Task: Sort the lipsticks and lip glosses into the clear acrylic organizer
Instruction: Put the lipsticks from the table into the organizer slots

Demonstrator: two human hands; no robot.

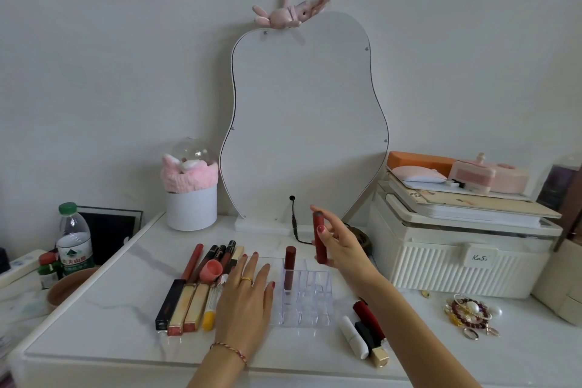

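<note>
A clear acrylic organizer (310,299) stands at the middle of the white table. One dark red lip gloss (289,268) stands upright in a back-left slot. My right hand (341,246) holds a red lipstick tube (319,238) upright just above the organizer's back right. My left hand (247,299) lies flat, fingers spread, against the organizer's left side. A row of lip glosses and lipsticks (195,290) lies left of that hand. To the right of the organizer lie a white lipstick (354,337), a black and gold one (371,343) and a red one (365,313).
A curvy white mirror (302,123) stands behind the organizer, with a black cable (294,220) at its foot. A ribbed cream storage box (459,255) sits at the right and jewellery (469,315) in front of it. A white pot (191,208) and a water bottle (74,239) stand at the left.
</note>
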